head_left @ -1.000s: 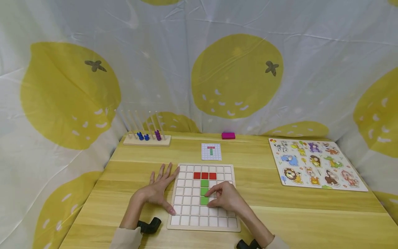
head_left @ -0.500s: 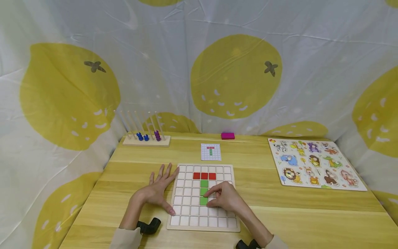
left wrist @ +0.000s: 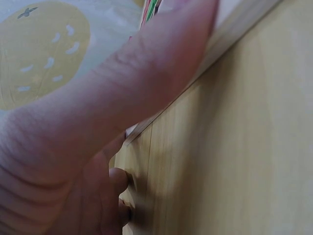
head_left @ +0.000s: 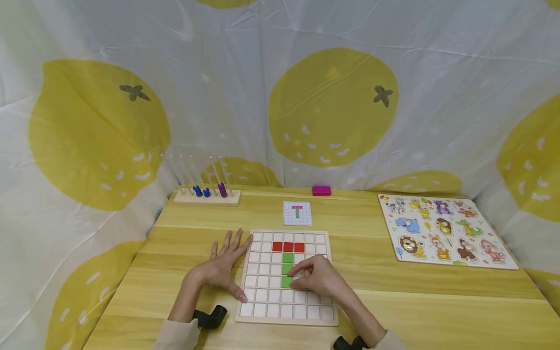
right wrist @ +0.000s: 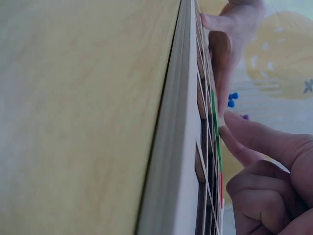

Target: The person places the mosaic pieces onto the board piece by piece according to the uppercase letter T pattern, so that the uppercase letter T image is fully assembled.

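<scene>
A wooden grid board (head_left: 286, 321) with white squares lies in front of me. Several red and green tiles form a T on it, with red tiles (head_left: 288, 247) across the top. My left hand (head_left: 220, 269) has its fingers spread along the board's left side; index finger and thumb touch its frame. In the left wrist view the thumb (left wrist: 142, 68) lies over the board's edge (left wrist: 230, 36). My right hand (head_left: 319, 277) has thumb and index finger at the lowest green tile (head_left: 286, 282), pinching at it, the other fingers curled. The tile's right part is hidden.
A small pattern card (head_left: 297, 213) lies behind the board, with a magenta block (head_left: 321, 191) further back. On the back left stands a peg rack (head_left: 207, 199) with blue and purple pieces. An animal puzzle board (head_left: 448, 233) lies at the right. A lemon-print curtain (head_left: 262, 73) surrounds the table.
The right thumb has shifted slightly up toward the index finger, over the lowest green tile. The left hand and the board stay in place.
</scene>
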Motion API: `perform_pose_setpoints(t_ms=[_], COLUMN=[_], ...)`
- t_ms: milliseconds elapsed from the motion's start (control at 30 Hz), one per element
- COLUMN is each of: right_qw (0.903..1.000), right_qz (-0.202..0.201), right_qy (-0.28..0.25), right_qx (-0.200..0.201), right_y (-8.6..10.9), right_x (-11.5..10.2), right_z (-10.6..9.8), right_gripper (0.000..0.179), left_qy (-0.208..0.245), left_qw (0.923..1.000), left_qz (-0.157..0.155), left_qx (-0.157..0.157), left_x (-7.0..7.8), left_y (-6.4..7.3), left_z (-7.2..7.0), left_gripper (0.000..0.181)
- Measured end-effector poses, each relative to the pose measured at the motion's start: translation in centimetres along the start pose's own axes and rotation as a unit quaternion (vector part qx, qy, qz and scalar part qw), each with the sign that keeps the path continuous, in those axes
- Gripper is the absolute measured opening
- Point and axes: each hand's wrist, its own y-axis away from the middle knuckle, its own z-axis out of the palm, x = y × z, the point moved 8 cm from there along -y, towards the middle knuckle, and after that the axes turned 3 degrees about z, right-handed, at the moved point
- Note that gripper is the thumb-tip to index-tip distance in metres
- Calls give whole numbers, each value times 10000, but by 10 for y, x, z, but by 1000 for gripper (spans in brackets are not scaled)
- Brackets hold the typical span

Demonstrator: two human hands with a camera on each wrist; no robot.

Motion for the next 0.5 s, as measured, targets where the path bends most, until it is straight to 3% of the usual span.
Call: perform_pose_setpoints(t_ms=[267, 500], right_qw=[9998, 9992], right_qz=[-19, 26], right_qy=[175, 312], right_qx=[-6, 263], right_y=[2, 6], right_x=[-2, 0], right_z=[-20, -58], right_gripper=[14, 23], left_qy=[-76, 164], left_qw=[10000, 9995], left_qz=[39, 160], left_qx=[28, 237], left_x=[1, 4], left_y=[0, 2], left_z=[-2, -10], left_gripper=[150, 136])
